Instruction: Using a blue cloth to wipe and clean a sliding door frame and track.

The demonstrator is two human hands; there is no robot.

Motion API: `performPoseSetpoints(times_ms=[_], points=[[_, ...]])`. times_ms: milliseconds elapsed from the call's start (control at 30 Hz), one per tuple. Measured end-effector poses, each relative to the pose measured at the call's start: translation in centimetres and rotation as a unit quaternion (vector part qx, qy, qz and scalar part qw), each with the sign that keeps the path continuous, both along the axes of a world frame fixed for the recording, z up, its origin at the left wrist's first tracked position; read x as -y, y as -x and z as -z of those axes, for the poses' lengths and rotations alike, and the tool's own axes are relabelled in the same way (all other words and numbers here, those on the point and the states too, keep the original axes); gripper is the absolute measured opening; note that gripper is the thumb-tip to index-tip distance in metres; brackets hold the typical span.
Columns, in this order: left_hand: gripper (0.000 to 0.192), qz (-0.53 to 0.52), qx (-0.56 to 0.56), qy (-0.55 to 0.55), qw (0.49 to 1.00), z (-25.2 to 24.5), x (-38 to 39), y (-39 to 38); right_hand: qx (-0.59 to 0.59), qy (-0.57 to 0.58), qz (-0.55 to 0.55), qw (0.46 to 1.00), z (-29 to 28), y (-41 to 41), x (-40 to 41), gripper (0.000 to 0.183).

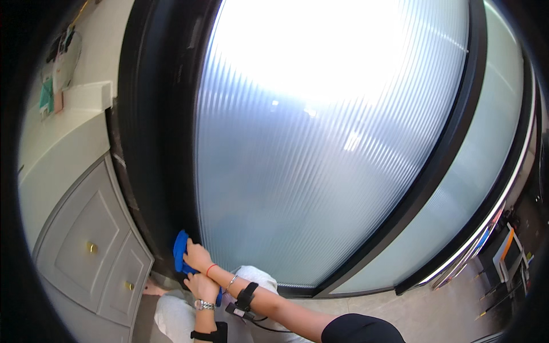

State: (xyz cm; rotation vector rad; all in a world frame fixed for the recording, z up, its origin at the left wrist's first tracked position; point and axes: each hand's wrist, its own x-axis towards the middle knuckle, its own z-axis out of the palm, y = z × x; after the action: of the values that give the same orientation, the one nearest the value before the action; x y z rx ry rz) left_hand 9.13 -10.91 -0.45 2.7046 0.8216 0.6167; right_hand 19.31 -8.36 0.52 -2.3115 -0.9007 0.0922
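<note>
A blue cloth is pressed against the black frame of a ribbed glass door, low on its left side. My right hand, with a red string and a bracelet at the wrist, grips this cloth. Just below it is my left hand, wearing a metal watch; it crosses under my right wrist, and more blue cloth shows beside it. The fingers of my left hand are partly hidden, so its hold on the cloth is unclear.
A grey cabinet with brass knobs and a pale countertop stands at the left. Small items lie on the counter. My knees are bent above the tiled floor. A second glass panel and a rack-like object are at the right.
</note>
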Motion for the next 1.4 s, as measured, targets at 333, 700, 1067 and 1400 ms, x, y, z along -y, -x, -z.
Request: performPoseSetpoints(times_ms=[333,700,1067,1400], points=[[0.027,-0.028,0.046,-0.016,0.998,-1.8,-2.4,2.0,0.074,-0.299,-0.052,0.950,-6.2,3.4,0.3,0.073],[0.022,-0.060,-0.051,-0.018,0.997,0.5,-3.6,3.2,-0.010,-0.229,0.012,0.973,-3.1,4.7,-1.5,0.085],[0.028,0.036,-0.260,0.004,0.965,5.7,-1.8,0.6,-0.224,0.022,0.012,0.974,3.4,2.9,-2.7,0.096],[0.020,0.061,0.014,-0.057,0.996,-0.7,-1.9,1.7,-0.004,-0.253,-0.033,0.967,-8.5,3.3,1.0,0.077]])
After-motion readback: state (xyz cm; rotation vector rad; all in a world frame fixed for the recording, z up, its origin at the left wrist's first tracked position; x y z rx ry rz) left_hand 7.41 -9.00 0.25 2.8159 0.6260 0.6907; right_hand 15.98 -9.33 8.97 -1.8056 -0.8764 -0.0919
